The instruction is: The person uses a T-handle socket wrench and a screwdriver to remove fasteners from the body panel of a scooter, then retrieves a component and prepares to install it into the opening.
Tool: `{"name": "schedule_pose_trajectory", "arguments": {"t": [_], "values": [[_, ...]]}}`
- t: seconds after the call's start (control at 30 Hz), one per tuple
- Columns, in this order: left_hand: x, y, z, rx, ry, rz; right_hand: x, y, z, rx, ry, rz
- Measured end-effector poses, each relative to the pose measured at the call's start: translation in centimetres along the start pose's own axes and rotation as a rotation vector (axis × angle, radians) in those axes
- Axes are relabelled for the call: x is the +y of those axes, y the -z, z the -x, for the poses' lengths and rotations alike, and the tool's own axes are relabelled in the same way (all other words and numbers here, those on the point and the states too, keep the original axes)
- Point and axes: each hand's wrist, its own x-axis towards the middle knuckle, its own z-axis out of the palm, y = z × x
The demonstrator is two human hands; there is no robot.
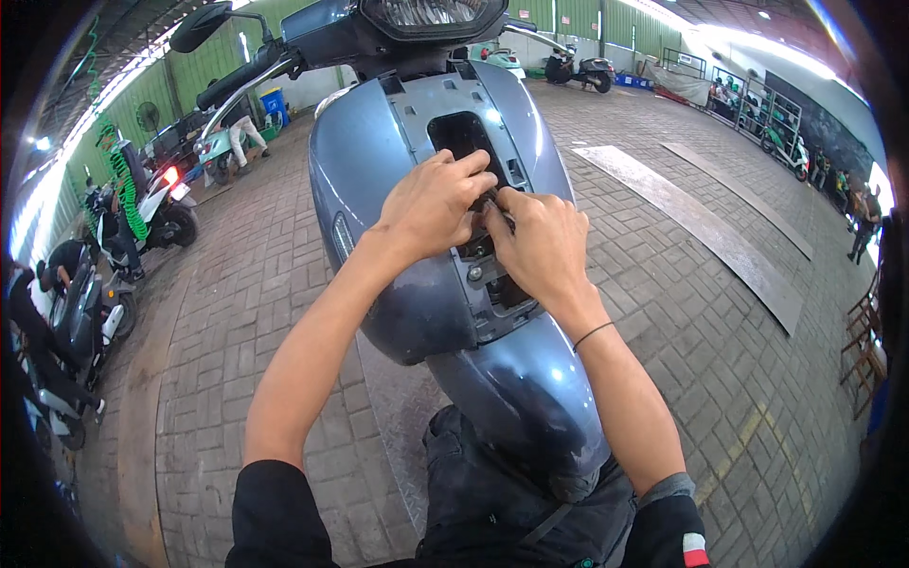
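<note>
In front of me stands a blue-grey scooter with its front panel (365, 142) showing an open central recess (454, 133). My left hand (440, 204) reaches into that recess, fingers bent and pinched together. Close against it, my right hand (540, 237) has its thumb and fingers curled at the same spot. Between the fingertips is something small and dark, mostly covered, whose kind I cannot make out. Below the hands a bolt (475, 273) shows in the lower part of the opening. The front mudguard (530, 398) curves down towards my legs.
Above are the headlight (436, 11), the left handlebar grip (232, 85) and a mirror (201, 26). Other scooters (175, 213) and people stand at the left. A metal plate (701, 227) lies on the brick floor at the right, and wooden chairs (862, 350) stand at the far right.
</note>
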Motion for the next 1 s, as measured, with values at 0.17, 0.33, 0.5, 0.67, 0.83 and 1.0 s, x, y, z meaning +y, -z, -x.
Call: {"name": "schedule_pose_trajectory", "arguments": {"t": [0.17, 0.33, 0.5, 0.67, 0.83, 1.0], "values": [[0.4, 0.3, -0.11, -0.015, 0.024, 0.003, -0.04, 0.23, 0.04, -0.01, -0.028, 0.006], [0.13, 0.04, -0.12, 0.003, 0.014, -0.004, -0.33, 0.35, -0.03, -0.034, -0.111, -0.017], [0.29, 0.15, -0.1, 0.01, 0.026, -0.012, -0.39, 0.53, -0.4, -0.107, -0.274, -0.195], [-0.03, -0.34, -0.07, 0.049, 0.011, 0.026, -0.31, 0.33, -0.42, -0.107, -0.318, -0.262], [-0.05, -0.28, -0.1, 0.064, -0.001, 0.032, -0.41, 0.22, -0.51, -0.104, -0.292, -0.227], [-0.2, -0.44, -0.11, 0.06, 0.0, 0.027, -0.3, 0.09, -0.44, -0.096, -0.297, -0.227]]}}
